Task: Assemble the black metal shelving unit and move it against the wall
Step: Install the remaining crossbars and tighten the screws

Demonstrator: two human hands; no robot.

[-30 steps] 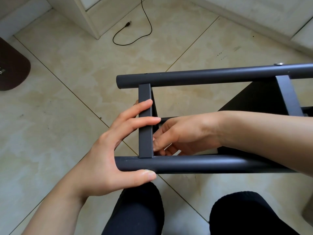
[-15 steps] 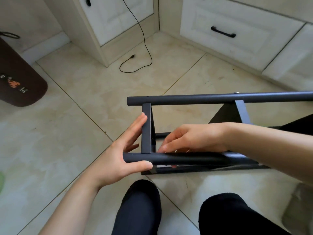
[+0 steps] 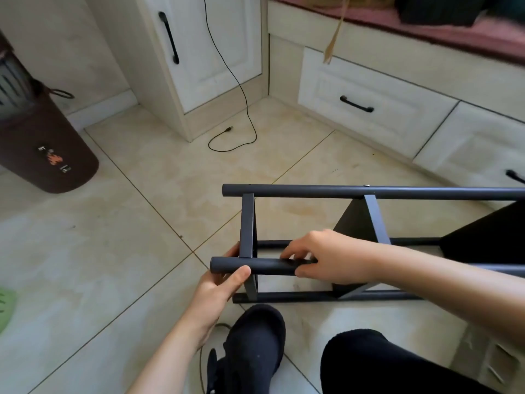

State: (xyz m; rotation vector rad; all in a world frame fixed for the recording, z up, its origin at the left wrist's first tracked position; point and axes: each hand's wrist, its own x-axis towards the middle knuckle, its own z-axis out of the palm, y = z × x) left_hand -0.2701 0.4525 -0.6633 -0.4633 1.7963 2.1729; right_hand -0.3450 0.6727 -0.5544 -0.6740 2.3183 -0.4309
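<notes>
The black metal shelving unit [image 3: 369,192] lies on its side on the tiled floor, its round posts running left to right and flat cross bars [image 3: 246,223] joining them. My left hand [image 3: 218,285] grips the end of the near upper post [image 3: 267,265], thumb over the top. My right hand [image 3: 326,257] holds the same post a little further right, fingers curled over it and thumb beneath. Black shelf panels [image 3: 488,237] show between the posts on the right.
A brown heater [image 3: 42,143] stands at the left. White cabinets with black handles [image 3: 369,109] line the back, and a black cable [image 3: 233,89] trails onto the floor. My knees in black trousers [image 3: 255,336] are just below the frame. A green object [image 3: 5,305] sits at the left edge.
The view has tilted up and the frame sits lower and further from me. My left hand went from flat fingers on the cross bar to gripping the post end; my right hand came over the post.
</notes>
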